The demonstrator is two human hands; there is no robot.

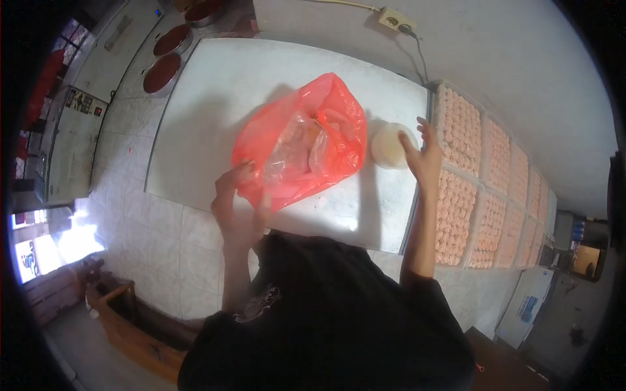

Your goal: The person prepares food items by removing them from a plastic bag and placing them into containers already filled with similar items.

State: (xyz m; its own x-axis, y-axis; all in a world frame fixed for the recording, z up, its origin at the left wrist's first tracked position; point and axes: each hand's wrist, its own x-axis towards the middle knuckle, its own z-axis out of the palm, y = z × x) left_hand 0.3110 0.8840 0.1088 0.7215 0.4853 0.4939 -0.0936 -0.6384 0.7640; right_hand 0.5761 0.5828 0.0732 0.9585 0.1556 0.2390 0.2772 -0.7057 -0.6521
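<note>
A red plastic bag (298, 188) lies on the white tabletop before me, its mouth gaping. Inside it are clear plastic bags (288, 151) whose contents are hard to make out. My left hand (239, 205) is at the bag's near left edge, fingers bent over the plastic and thumb apart; blur hides whether it grips. To the bag's right stands a round pale tub or lidded container (389, 146). Beside it is my right hand (424, 156), its fingers spread and its thumb overlapping the container's edge in view, with nothing held.
Clear trays (457, 129) of small pinkish balls fill the right side, against the wall. A power socket (391, 19) with a plugged cord is behind the white table (195, 146). Round pans (163, 73) stand beyond its left edge. A wooden bench (127, 332) is at lower left.
</note>
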